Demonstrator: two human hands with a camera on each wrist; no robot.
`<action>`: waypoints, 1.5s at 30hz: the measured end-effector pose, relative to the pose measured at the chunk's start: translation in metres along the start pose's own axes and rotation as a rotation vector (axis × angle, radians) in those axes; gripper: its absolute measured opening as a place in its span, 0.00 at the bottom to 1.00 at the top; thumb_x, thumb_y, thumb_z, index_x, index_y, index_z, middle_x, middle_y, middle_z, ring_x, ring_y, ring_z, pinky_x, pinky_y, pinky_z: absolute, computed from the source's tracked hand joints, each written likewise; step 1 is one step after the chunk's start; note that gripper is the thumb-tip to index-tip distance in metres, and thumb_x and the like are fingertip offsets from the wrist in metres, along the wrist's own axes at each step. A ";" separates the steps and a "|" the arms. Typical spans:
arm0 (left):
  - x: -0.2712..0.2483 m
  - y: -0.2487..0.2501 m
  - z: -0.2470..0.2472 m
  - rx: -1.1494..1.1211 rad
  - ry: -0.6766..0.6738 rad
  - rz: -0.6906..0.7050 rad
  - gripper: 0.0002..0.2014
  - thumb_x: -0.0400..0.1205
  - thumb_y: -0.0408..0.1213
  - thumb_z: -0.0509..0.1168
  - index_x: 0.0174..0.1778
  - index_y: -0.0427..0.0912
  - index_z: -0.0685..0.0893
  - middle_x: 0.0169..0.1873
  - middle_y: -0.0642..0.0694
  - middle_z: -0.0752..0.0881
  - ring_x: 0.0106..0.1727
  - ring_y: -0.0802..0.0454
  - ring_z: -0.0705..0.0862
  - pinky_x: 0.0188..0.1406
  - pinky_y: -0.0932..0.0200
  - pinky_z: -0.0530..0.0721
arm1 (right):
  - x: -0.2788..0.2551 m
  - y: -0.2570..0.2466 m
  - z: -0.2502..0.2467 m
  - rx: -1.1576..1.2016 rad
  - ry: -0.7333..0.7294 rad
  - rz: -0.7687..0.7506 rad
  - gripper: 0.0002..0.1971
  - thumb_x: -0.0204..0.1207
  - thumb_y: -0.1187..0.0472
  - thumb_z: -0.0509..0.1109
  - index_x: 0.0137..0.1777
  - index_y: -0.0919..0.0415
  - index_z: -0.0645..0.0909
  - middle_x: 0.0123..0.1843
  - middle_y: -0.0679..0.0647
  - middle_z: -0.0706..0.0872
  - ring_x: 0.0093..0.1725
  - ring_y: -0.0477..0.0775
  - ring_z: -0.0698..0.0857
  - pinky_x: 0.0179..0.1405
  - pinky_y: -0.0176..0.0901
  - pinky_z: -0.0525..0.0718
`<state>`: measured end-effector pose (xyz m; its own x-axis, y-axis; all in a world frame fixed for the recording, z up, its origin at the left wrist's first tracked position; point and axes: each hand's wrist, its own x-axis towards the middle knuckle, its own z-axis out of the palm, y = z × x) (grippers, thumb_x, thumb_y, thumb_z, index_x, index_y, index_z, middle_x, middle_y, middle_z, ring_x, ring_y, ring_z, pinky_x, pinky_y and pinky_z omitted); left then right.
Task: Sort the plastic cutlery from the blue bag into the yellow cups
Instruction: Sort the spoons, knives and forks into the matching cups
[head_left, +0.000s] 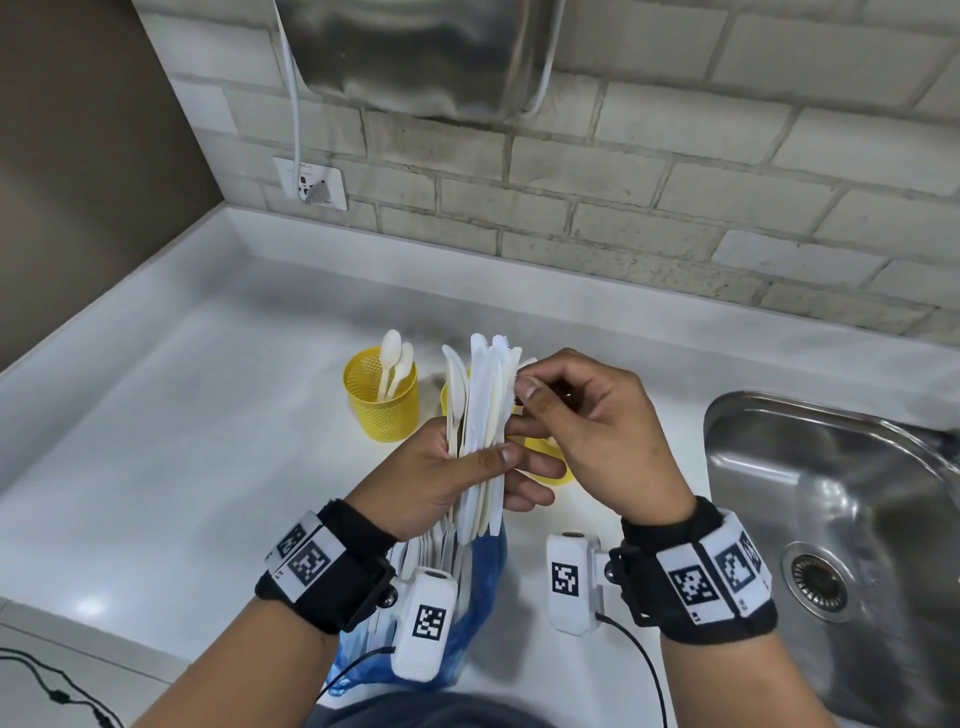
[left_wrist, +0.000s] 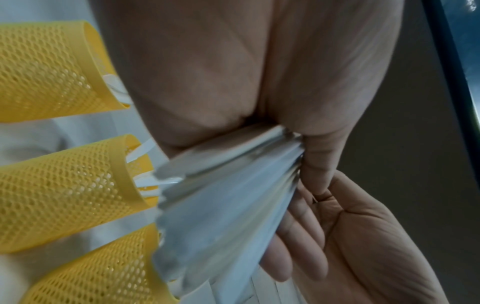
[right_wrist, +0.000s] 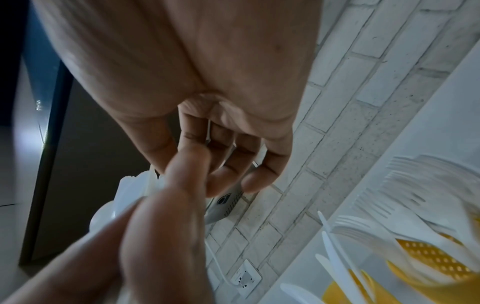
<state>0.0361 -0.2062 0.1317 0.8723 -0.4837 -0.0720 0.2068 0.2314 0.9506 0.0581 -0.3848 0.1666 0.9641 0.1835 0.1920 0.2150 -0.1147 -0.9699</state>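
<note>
1. A person stands at a white desk (head_left: 156, 441), seen from a head camera looking down at both hands.
2. The left hand (head_left: 441, 467) holds an upright bundle of white plastic cutlery (head_left: 485, 415); its grip is closed round the handles, thumb across the front and fingers behind.
3. The right hand (head_left: 597, 431) is at the top right edge of the bundle, its grip narrowed to a thumb-and-forefinger pinch on one piece there; the other fingers are loosely curled.
4. A blue bag (head_left: 478, 613) lies on the desk just below the hands, near the person, with more white cutlery in it.
5. Yellow mesh cups stand behind the hands. The left cup (head_left: 382, 410) holds spoons (head_left: 395, 369). Two other cups (head_left: 545, 457) are mostly hidden by the hands; the right wrist view shows forks in one.
6. A steel sink (head_left: 831, 519) sits at the right of the desk, a brick wall (head_left: 623, 208) behind.
</note>
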 end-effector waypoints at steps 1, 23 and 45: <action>0.000 0.000 0.000 0.004 -0.005 -0.002 0.13 0.86 0.35 0.64 0.64 0.42 0.88 0.57 0.31 0.92 0.53 0.37 0.94 0.57 0.43 0.92 | 0.000 0.000 0.000 -0.005 0.009 -0.001 0.05 0.83 0.69 0.72 0.46 0.64 0.88 0.46 0.61 0.89 0.42 0.58 0.93 0.42 0.46 0.92; 0.002 0.000 -0.003 -0.091 0.077 0.003 0.14 0.86 0.33 0.63 0.67 0.37 0.86 0.57 0.29 0.91 0.53 0.35 0.93 0.53 0.45 0.92 | 0.001 -0.002 0.004 -0.004 0.116 0.031 0.03 0.84 0.70 0.71 0.51 0.68 0.87 0.42 0.64 0.89 0.34 0.47 0.90 0.31 0.33 0.85; 0.002 0.005 0.002 -0.012 0.206 0.039 0.10 0.87 0.33 0.65 0.58 0.43 0.90 0.51 0.35 0.94 0.51 0.36 0.94 0.49 0.49 0.93 | 0.002 0.006 0.009 -0.001 0.161 0.050 0.07 0.84 0.62 0.72 0.46 0.61 0.90 0.39 0.59 0.92 0.36 0.53 0.86 0.40 0.51 0.87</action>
<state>0.0378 -0.2074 0.1371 0.9515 -0.2921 -0.0966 0.1753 0.2568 0.9504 0.0603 -0.3759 0.1594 0.9861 0.0192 0.1653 0.1664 -0.1209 -0.9786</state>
